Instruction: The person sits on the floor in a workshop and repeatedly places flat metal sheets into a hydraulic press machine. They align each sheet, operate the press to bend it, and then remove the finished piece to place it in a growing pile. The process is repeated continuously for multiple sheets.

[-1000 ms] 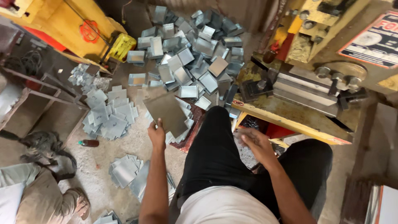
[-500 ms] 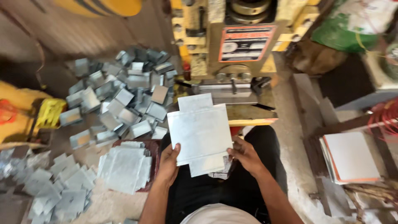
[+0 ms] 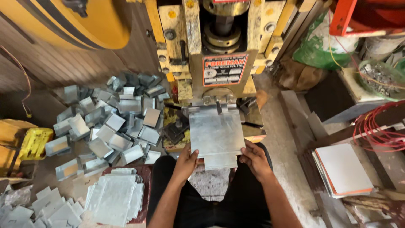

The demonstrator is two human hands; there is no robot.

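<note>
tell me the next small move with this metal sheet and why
Probably slide the metal sheet a little further forward. Its far edge sits at the yellow press, just under the ram, while the left hand and right hand grip its near corners.

Left hand (image 3: 185,162) and right hand (image 3: 255,159) extended forward, side by side, fingers curled in a grip

dusty concrete floor (image 3: 291,139), corrugated metal wall (image 3: 50,63), dim light.

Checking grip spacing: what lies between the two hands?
In the head view, only the metal sheet spans between left hand and right hand, both gripping its near edge.
</note>
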